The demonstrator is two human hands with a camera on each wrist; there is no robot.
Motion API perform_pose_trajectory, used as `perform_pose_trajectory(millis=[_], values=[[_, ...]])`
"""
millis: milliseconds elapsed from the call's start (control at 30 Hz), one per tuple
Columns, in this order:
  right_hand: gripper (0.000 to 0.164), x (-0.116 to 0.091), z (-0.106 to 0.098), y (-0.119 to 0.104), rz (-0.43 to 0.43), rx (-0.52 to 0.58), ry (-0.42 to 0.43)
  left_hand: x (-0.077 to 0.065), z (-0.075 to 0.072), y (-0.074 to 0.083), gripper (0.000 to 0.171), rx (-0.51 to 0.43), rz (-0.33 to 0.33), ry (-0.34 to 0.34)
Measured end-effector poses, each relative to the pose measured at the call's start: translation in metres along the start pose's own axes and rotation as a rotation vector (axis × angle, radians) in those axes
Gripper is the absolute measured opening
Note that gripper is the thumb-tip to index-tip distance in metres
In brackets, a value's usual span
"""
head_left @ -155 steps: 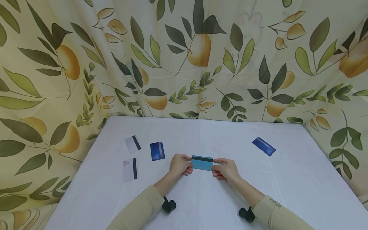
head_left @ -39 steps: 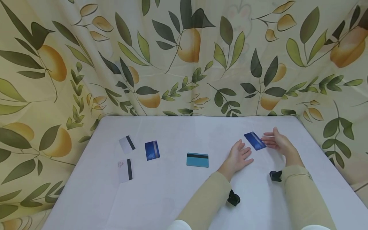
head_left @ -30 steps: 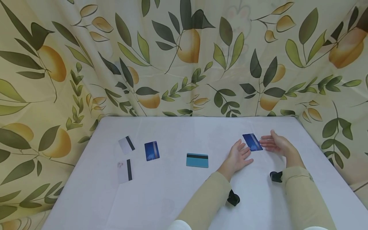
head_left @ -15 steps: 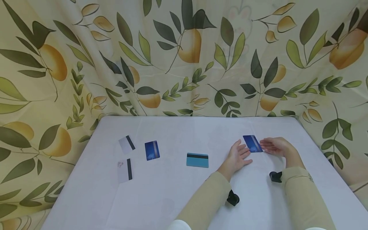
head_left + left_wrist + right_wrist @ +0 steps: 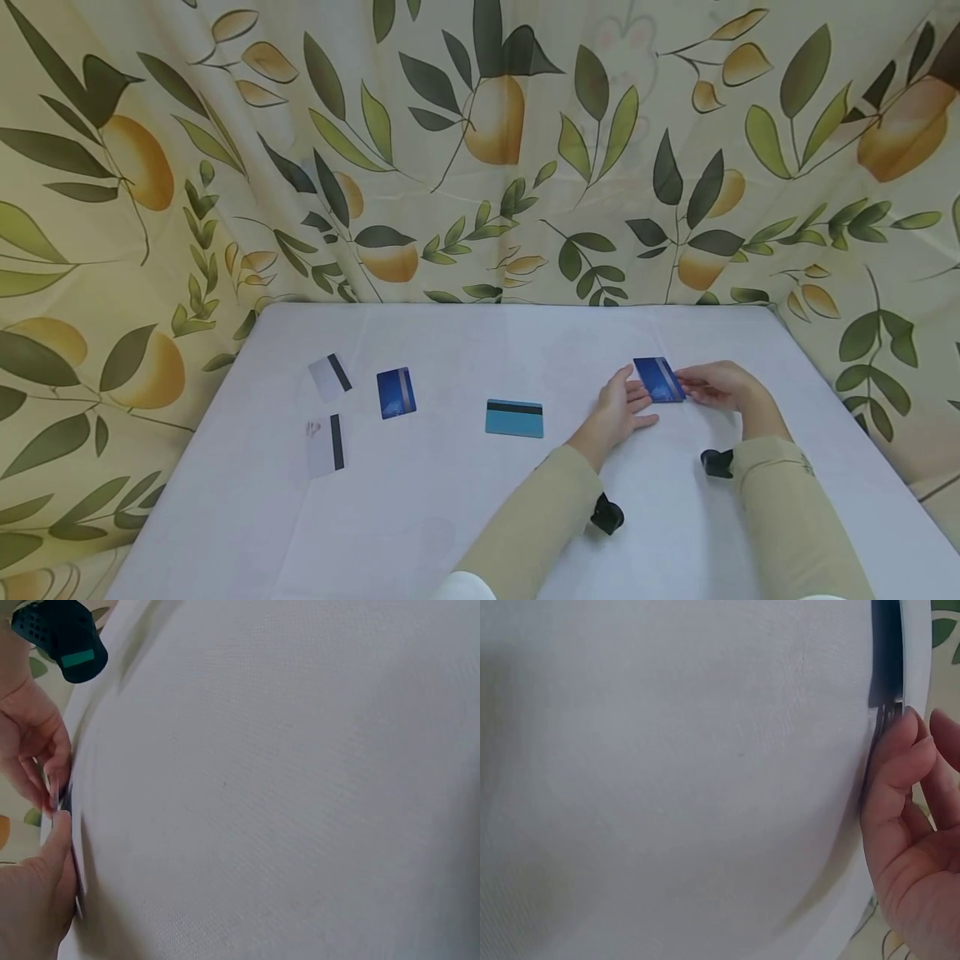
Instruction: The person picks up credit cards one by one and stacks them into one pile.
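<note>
Head view: blue card (image 5: 659, 380) sits right of centre on the white cloth (image 5: 420, 500), between the hands. Right hand (image 5: 723, 387) is at its right edge, fingers bent, narrow; can't tell if it's a real pinch. Left hand (image 5: 615, 408) is loose, fingers spread, at the left edge; contact unclear. Risk: thin card, not much edge to catch, so fingertips could skate off or push it skew. Uneven push from the two sides could twist it. Teal card (image 5: 514, 423) is well apart to the left, second blue card (image 5: 396, 393) farther left. The blues look alike, so a mix-up is possible.

Left wrist view: both hands crammed at the left margin, card just a sliver. Grip not confirmable. Black wrist camera (image 5: 64, 641) hangs low; if that wrist dips, it could snag cloth and shift cards.

Right wrist view: right fingertips curl by the dark card edge, hand partly cropped. Holding only the extreme edge would be my top slip cause.
</note>
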State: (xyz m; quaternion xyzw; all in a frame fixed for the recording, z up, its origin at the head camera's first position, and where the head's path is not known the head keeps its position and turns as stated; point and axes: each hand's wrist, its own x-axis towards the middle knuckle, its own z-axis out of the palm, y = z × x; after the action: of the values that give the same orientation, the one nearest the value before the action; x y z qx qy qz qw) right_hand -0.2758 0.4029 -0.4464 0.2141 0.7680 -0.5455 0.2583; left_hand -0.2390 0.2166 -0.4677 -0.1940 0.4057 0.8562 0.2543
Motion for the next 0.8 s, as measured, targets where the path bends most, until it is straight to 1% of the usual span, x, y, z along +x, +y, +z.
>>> perform_pose_trajectory(millis=[100, 167, 267, 367, 500, 600, 800], values=[[0.026, 0.0, 0.002, 0.0, -0.005, -0.035, 0.008, 0.001, 0.0, 0.002, 0.053, 0.017, -0.008, 0.021], [0.026, 0.0, 0.003, 0.001, -0.011, -0.054, 0.014, 0.001, -0.001, 0.003, 0.053, 0.025, -0.008, 0.023], [0.024, -0.001, 0.005, 0.001, -0.021, -0.073, 0.018, 0.001, -0.002, 0.004, 0.053, 0.028, -0.009, 0.014], [0.02, -0.002, 0.007, 0.001, -0.035, -0.076, 0.003, 0.0, -0.004, 0.007, 0.053, 0.039, -0.005, 0.002], [0.015, -0.003, 0.008, 0.001, -0.054, -0.056, -0.025, 0.0, -0.008, 0.01, 0.052, 0.053, -0.008, -0.018], [0.007, -0.004, 0.009, 0.001, -0.06, -0.031, -0.038, 0.0, -0.011, 0.011, 0.05, 0.057, -0.016, -0.038], [0.009, -0.006, 0.009, 0.001, -0.085, -0.008, -0.078, 0.001, -0.017, 0.013, 0.042, 0.082, -0.008, -0.056]])
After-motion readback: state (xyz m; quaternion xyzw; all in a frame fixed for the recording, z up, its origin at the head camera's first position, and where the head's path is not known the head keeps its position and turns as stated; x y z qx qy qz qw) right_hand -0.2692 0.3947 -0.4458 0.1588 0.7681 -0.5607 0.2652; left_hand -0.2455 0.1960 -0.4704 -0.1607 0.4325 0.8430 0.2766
